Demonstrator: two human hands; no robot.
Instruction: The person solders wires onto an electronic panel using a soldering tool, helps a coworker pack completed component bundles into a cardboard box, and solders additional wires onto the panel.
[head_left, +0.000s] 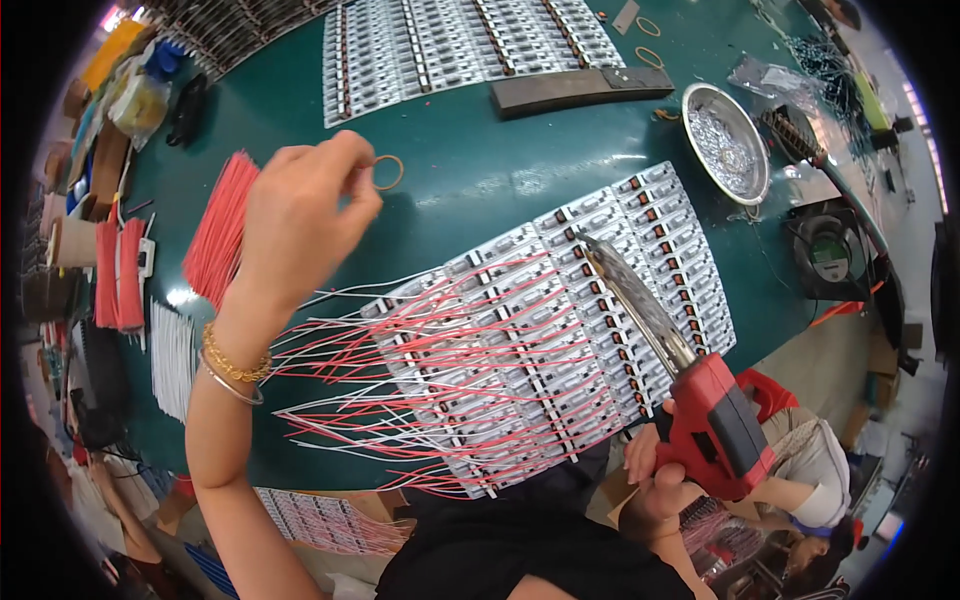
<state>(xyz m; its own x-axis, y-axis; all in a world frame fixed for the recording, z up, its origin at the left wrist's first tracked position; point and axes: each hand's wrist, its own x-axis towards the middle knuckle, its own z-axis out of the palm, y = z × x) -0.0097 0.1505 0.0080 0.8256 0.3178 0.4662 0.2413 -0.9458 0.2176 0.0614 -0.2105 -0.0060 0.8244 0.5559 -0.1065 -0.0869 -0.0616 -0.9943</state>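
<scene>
Closest to me, my right hand (655,480) is wrapped tight around the red grip of a soldering gun (700,405), its long metal tip lying over the rows of small circuit boards (600,300) with red and white wires (400,380) fanning left. My left hand (300,215) reaches across the green table (480,170), fingertips pinching a rubber band (388,172). A bundle of red wires (220,230) lies just beside my wrist.

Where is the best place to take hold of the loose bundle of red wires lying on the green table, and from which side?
Probably around the middle of the red wire bundle, coming from above. The wires lie flat and parallel and fan out toward the ends, so pinching across them at mid-length should keep them together. The left hand is nearest.
</scene>
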